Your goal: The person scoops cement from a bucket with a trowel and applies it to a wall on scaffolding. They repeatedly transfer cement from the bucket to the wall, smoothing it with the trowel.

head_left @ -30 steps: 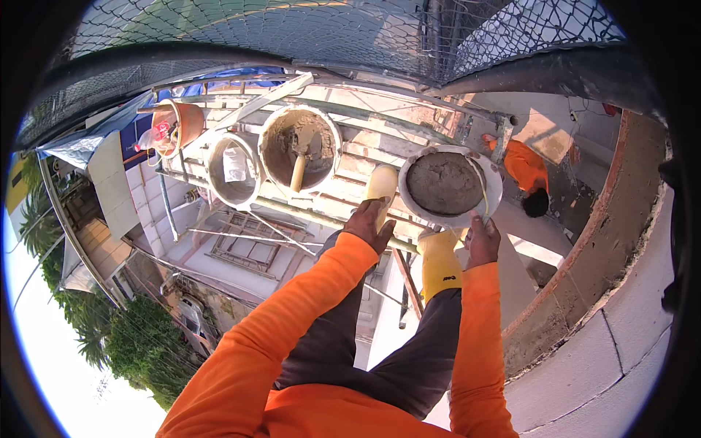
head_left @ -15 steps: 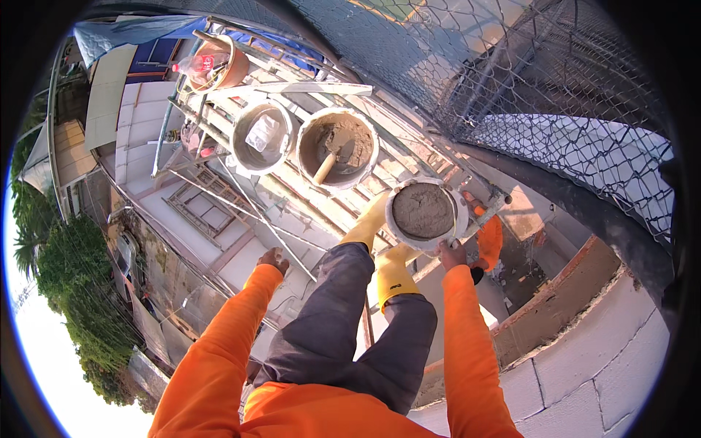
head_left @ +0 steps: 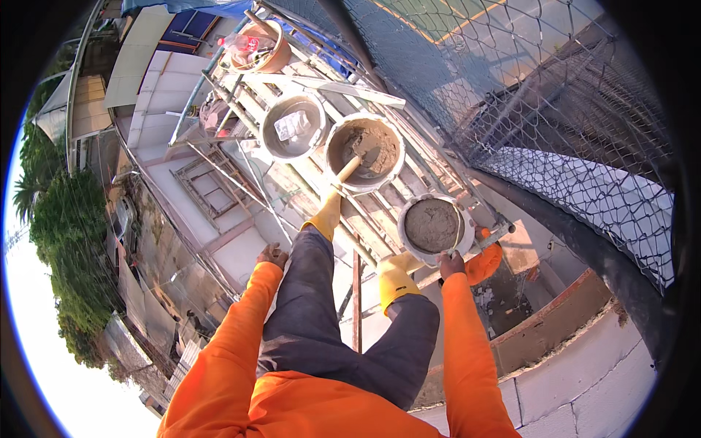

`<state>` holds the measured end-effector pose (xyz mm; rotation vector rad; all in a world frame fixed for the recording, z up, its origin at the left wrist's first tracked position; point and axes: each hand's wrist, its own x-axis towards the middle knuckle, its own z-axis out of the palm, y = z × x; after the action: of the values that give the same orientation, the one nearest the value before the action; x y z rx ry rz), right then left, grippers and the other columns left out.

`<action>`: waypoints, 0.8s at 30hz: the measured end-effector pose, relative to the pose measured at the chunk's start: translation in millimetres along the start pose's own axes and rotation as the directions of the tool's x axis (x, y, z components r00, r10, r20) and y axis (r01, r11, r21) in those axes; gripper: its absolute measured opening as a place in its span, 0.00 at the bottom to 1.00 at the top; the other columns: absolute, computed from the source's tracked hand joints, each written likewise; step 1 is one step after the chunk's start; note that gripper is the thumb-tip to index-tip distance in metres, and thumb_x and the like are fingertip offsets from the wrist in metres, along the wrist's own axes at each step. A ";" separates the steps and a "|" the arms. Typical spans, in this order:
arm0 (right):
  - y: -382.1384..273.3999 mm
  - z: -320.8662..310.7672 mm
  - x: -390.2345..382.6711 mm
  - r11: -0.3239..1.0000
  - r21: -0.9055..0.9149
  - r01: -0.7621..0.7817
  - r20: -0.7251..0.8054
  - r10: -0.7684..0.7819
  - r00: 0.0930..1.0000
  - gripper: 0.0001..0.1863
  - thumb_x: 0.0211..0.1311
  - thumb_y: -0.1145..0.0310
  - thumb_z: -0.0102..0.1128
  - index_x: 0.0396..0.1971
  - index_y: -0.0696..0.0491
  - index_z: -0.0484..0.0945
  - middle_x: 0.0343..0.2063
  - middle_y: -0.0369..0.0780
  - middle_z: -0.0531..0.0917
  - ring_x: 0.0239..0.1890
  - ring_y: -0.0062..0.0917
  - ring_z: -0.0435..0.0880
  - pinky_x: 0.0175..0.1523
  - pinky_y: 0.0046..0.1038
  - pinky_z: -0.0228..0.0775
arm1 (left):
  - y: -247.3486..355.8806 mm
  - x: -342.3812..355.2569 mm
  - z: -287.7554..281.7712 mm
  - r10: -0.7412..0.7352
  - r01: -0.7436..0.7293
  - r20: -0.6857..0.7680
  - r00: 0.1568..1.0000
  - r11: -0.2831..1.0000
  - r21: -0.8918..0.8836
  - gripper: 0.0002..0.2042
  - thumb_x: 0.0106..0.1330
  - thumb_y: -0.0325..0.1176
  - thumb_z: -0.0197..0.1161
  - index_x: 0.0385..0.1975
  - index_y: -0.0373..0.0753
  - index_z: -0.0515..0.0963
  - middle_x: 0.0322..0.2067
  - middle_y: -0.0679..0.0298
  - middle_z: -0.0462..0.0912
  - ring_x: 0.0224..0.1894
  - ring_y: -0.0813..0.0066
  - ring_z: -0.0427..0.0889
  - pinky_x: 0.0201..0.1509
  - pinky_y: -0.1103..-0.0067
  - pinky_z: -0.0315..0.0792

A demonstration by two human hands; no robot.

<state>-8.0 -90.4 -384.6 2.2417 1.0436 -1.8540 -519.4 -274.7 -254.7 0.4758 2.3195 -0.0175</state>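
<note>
My right hand (head_left: 451, 263) is closed at the near rim of a bucket (head_left: 404, 219) filled with grey mortar (head_left: 432, 225), where its thin handle comes down. The bucket sits at the near right end of the scaffold planks, beside my right yellow boot (head_left: 396, 281). My left hand (head_left: 273, 255) hangs beside my left thigh, away from any object, its fingers loosely bent and seemingly holding nothing. Beyond my left yellow boot (head_left: 326, 217) stands a second bucket (head_left: 398, 168) with mortar and a wooden-handled trowel (head_left: 350, 168) in it. Another person's orange sleeve (head_left: 485, 264) shows beside the near bucket.
A third bucket (head_left: 274, 146) holds a white bag (head_left: 292, 125). An orange-brown tub (head_left: 274, 57) with a plastic bottle (head_left: 239, 42) stands at the far end. Chain-link fence (head_left: 526, 80) borders the right, a block wall (head_left: 599, 379) the lower right. The platform edge drops off at left.
My left boot has stepped left and away from the near bucket. My right hand stays on that bucket. The other person's orange sleeve has shifted lower, and the whole view has swung somewhat.
</note>
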 end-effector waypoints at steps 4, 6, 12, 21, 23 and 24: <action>-6.0 17.8 -6.2 0.966 0.244 0.089 -0.116 -0.062 0.991 0.13 0.71 0.65 0.58 0.46 0.60 0.75 0.31 0.40 0.86 0.34 0.25 0.84 0.45 0.31 0.74 | 71.2 105.7 -11.7 0.124 -0.128 -0.061 0.990 0.990 -0.061 0.28 0.61 0.43 0.69 0.62 0.41 0.77 0.49 0.53 0.88 0.52 0.57 0.86 0.61 0.67 0.77; -1.4 28.3 -9.2 0.911 0.397 0.111 -0.170 -0.046 0.984 0.11 0.72 0.65 0.58 0.43 0.58 0.75 0.28 0.37 0.83 0.31 0.22 0.80 0.41 0.29 0.72 | 128.7 169.0 -20.5 0.284 -0.283 -0.095 0.954 0.959 0.024 0.27 0.61 0.41 0.69 0.61 0.42 0.77 0.52 0.52 0.85 0.55 0.54 0.84 0.63 0.66 0.76; 24.8 51.9 -12.0 0.962 0.266 0.058 -0.394 0.054 0.917 0.10 0.76 0.65 0.55 0.44 0.57 0.73 0.26 0.35 0.79 0.27 0.19 0.77 0.37 0.26 0.69 | 298.7 332.5 -52.1 0.540 -0.457 -0.048 0.840 0.753 0.473 0.33 0.62 0.28 0.61 0.71 0.56 0.66 0.72 0.59 0.62 0.71 0.49 0.67 0.72 0.61 0.67; 9.4 65.7 -16.1 0.939 0.327 -0.106 -0.428 0.247 0.869 0.12 0.77 0.62 0.55 0.50 0.53 0.70 0.25 0.32 0.79 0.25 0.17 0.76 0.31 0.22 0.66 | 349.6 408.2 -87.8 0.505 -0.607 0.399 0.765 0.359 0.709 0.21 0.70 0.41 0.59 0.63 0.54 0.77 0.60 0.60 0.80 0.63 0.55 0.80 0.74 0.54 0.65; 4.4 70.7 -14.7 0.948 0.309 -0.078 -0.374 0.197 0.906 0.12 0.77 0.62 0.56 0.50 0.52 0.70 0.25 0.33 0.80 0.25 0.16 0.76 0.29 0.21 0.64 | 324.1 393.1 -111.5 0.568 -0.679 0.447 0.691 0.297 0.672 0.17 0.66 0.48 0.61 0.47 0.47 0.84 0.49 0.56 0.86 0.55 0.50 0.83 0.61 0.60 0.77; 2.4 74.3 -11.9 0.957 0.283 -0.056 -0.372 0.163 0.914 0.12 0.76 0.62 0.56 0.50 0.52 0.70 0.25 0.33 0.80 0.25 0.15 0.76 0.29 0.21 0.65 | 308.5 383.5 -125.3 0.542 -0.683 0.464 0.701 0.320 0.657 0.17 0.64 0.49 0.61 0.45 0.48 0.85 0.46 0.56 0.87 0.53 0.51 0.84 0.60 0.60 0.77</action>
<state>-70.8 -130.6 -395.7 2.8504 0.7108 -1.6201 -746.8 159.1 -389.1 1.7565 1.6748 -0.7432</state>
